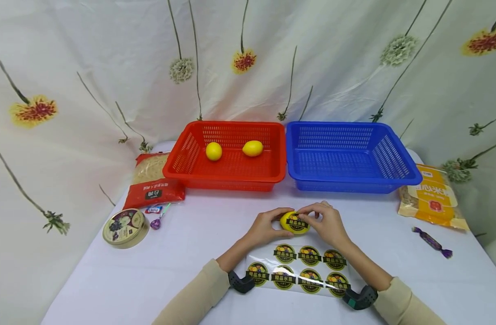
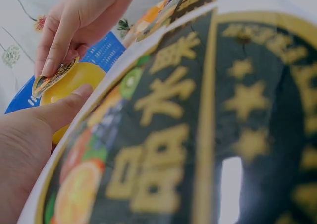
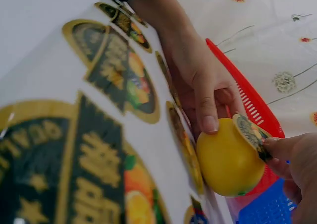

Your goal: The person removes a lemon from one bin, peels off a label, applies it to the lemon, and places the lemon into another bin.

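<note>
Yellow lemon (image 1: pixel 289 221), black-and-gold sticker (image 1: pixel 298 224), red basket (image 1: pixel 179 164), blue basket (image 1: pixel 398 169).

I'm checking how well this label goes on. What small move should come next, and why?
Probably press the sticker flat with the right hand: one edge looks lifted off the lemon, which the left hand steadies on the table.

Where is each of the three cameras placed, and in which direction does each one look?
Head: above the table, facing forward and down at the red basket, blue basket, sticker sheet; both forearms show, left hand and right hand on a lemon.
Left wrist: low over the sticker sheet, looking past its own thumb at the lemon.
Right wrist: low over the sheet, facing the lemon and red basket.
Shared: all show the lemon and the sticker being pressed on it.
</note>
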Demonstrator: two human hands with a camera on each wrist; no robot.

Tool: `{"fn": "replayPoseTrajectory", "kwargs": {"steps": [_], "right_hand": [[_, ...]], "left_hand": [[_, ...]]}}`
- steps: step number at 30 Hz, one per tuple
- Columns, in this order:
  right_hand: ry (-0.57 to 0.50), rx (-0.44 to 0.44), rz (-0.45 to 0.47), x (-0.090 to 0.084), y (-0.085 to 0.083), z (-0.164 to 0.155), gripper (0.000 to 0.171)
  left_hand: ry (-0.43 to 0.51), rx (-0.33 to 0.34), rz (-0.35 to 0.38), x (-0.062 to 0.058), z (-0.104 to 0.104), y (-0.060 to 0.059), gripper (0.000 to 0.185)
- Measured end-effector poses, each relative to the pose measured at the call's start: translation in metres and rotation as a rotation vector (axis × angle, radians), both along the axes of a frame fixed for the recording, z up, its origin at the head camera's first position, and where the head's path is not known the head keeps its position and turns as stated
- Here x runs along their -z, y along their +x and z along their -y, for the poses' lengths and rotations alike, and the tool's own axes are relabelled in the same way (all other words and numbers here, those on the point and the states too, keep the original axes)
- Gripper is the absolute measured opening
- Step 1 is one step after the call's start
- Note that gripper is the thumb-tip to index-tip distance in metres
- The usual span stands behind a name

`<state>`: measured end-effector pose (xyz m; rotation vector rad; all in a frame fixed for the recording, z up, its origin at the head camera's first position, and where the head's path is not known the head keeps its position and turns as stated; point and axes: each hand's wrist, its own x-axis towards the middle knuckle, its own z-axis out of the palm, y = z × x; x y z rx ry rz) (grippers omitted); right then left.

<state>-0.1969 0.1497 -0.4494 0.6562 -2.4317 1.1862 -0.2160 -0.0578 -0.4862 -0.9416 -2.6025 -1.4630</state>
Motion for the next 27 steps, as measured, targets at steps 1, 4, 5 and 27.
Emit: {"fn": "replayPoseTrajectory", "kwargs": {"steps": [1,4,5,27], "right_hand": [[0.002,0.008,-0.038,0.001,0.001,0.001,0.01],[0.015,0.026,-0.156,0.005,0.003,0.004,0.012],[0.028,0.035,-0.196,0.007,0.003,0.004,0.013],[0.174,-0.017,-0.324,0.024,0.006,-0.005,0.041]], "left_hand": [[0.001,-0.002,-0.001,0.0,0.0,0.0,0.064],[0.012,-0.003,0.0,0.001,-0.001,0.0,0.063],[0.016,-0.004,-0.001,0.001,-0.001,0.0,0.063],[0.013,-0.007,-0.028,0.003,0.001,0.001,0.064]]}}
